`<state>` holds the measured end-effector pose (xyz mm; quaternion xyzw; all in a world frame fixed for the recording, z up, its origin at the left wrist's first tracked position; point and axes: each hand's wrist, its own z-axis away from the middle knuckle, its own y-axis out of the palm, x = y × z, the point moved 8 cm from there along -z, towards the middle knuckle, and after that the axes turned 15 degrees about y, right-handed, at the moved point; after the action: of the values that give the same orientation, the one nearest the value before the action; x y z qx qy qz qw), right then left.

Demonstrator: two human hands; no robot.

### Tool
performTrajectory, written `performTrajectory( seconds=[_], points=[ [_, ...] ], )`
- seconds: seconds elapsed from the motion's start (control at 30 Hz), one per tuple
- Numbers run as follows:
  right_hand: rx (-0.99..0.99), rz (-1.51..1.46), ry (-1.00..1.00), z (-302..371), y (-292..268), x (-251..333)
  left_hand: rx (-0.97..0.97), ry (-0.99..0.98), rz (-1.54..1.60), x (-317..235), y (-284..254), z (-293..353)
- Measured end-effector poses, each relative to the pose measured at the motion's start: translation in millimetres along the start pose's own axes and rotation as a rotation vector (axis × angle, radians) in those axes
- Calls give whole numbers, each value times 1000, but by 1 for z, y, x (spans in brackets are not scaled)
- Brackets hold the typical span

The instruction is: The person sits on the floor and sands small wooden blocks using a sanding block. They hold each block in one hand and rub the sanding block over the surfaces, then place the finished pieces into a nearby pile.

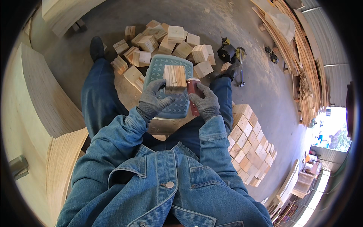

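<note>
A cube-shaped block of layered wood (pixel 175 79) stands over a blue-grey plastic stool (pixel 162 62) between my knees. My left hand (pixel 154 99), in a grey knit glove, grips the block's left side with fingers and thumb. In my gloved right hand (pixel 206 100) is a long red-brown sanding block (pixel 193 90) with pale dots along its edge. It lies close against the right side of the wooden block; whether the two touch is hard to tell.
Loose wooden blocks (pixel 176 34) heap beyond the stool. Stacked blocks (pixel 249 143) stand at my right. Power tools (pixel 228 51) lie near my right foot. Large plywood panels (pixel 41 90) rise on the left, and long boards (pixel 295 56) lie along the right wall.
</note>
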<state>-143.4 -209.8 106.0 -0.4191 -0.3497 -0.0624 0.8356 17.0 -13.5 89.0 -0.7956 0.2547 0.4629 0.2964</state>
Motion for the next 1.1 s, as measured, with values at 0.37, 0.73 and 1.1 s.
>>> performTrajectory(
  seconds=[0.37,0.73,1.1],
  points=[
    [-77,-67,99,5,2,-36,55,-98,-180,40,-4,1],
    [-243,108,-198,55,9,34,234,-89,-322,56,18,-33],
    [-339,502,-257,52,30,73,190,-46,-351,63,15,-35]
  ],
)
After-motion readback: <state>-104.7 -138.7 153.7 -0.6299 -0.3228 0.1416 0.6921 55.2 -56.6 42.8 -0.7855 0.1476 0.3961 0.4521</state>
